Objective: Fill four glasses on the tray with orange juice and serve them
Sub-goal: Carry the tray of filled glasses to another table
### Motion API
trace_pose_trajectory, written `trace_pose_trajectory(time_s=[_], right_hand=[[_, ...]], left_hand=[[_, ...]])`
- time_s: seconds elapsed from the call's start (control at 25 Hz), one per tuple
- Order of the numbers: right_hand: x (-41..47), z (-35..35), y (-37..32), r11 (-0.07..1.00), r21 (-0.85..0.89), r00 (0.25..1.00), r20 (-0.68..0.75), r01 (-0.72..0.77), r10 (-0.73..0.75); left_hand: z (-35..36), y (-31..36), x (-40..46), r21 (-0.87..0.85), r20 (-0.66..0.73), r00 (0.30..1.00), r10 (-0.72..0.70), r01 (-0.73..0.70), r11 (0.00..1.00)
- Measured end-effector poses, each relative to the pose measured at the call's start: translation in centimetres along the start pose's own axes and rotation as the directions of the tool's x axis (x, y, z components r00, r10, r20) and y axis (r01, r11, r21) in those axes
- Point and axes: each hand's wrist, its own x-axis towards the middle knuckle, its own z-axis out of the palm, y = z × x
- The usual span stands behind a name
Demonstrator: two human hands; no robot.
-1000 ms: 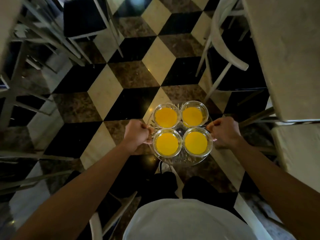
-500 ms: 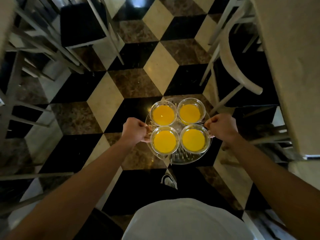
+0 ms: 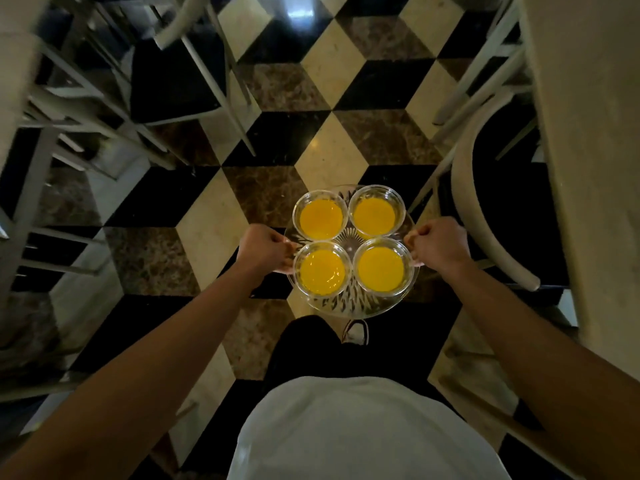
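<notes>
From the head camera, we are looking straight down at a round glass tray (image 3: 349,304) being carried above a chequered floor (image 3: 332,157). Our left hand (image 3: 264,248) is closing around the tray's left rim, and our right hand (image 3: 439,243) is closing around its right rim, both fists tight on the glass edge. Four glasses (image 3: 322,271) are standing on the tray in a square, each touching or just beside its neighbours, and all four are showing orange juice (image 3: 380,269) close to the brim. The filling is looking finished to us; the serving is what is remaining.

To the right of the tray, a pale table (image 3: 588,168) is running along the frame edge, with a curved chair (image 3: 485,220) between it and the tray. To the left of the tray, more chairs (image 3: 166,81) are crowding the aisle. Below the tray, a shoe (image 3: 356,332) is showing on the tiles.

We are judging the risks as these: the juice is sitting high, so any tilt from uneven hands could be slopping it over; the glasses, unrestrained on smooth glass, could be sliding; and the chair back, near our right hand, could be catching an elbow in this narrow passage.
</notes>
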Motion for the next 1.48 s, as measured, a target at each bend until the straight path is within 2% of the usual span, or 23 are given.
trace_pose_trajectory(time_s=[0.32, 0.72, 0.96, 1.16, 1.36, 1.48], right_hand=[[10.9, -2.0, -6.2, 1.000, 0.027, 0.999, -0.031, -0.007, 0.008], [24.3, -4.3, -16.7, 0.992, 0.089, 0.992, -0.076, -0.094, 0.101], [33.5, -5.9, -21.6, 0.987, 0.089, 0.986, -0.098, -0.130, 0.138], [41.8, -7.5, -24.5, 0.986, 0.096, 0.989, -0.047, -0.138, 0.143], [51.2, -10.6, -27.9, 0.989, 0.121, 0.996, -0.019, -0.083, 0.086], [56.6, -13.3, -30.5, 0.996, 0.076, 0.999, -0.016, -0.048, 0.050]], left_hand=[[-0.8, 9.4, 10.8, 0.042, 0.029, 1.000, 0.006, -0.007, 0.999], [-3.8, 24.2, 24.8, 0.103, 0.112, 0.989, 0.095, -0.107, 0.989], [-4.3, 32.2, 32.7, 0.129, 0.121, 0.988, 0.093, -0.109, 0.986], [-3.4, 37.5, 38.8, 0.139, 0.126, 0.990, 0.063, -0.080, 0.987], [-2.5, 44.7, 43.3, 0.102, 0.081, 0.996, 0.043, -0.051, 0.993], [-2.0, 49.9, 46.3, 0.054, 0.070, 0.997, 0.029, -0.033, 0.998]])
